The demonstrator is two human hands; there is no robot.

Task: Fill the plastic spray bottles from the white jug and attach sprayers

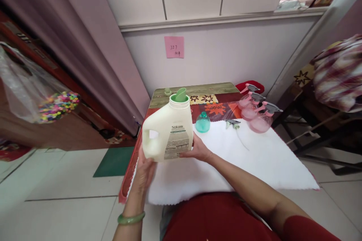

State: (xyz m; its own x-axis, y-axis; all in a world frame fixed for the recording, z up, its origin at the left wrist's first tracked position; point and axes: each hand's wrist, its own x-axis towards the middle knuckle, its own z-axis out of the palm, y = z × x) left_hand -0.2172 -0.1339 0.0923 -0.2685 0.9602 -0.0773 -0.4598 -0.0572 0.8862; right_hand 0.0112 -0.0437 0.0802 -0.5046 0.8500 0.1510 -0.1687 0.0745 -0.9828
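Head view: the only view, looking down over a table spread with a white towel.
Detergent jug: held up above the near left corner of the towel, clear of the surface.
Left hand: cupped under the jug's base on the handle side, bearing its weight; the fingertips were hidden behind the jug, so their curl was likely but not certain.
Right hand: fingers pressed flat against the lower right of the label, gripping the jug from that side.
Handling: stiff, smooth plastic, probably heavy if full and a little slippery. The moulded handle on the left looked the surest hold (neither hand used it).
Axis: long axis upright, tipped slightly left.
Pointing: the green spout stood uncapped at the top, aimed up and away; the label faced the camera.
Green cap: on the far left of the table.
Teal bottle: just right of the jug, beyond it.
Pink spray bottles: clustered far right.
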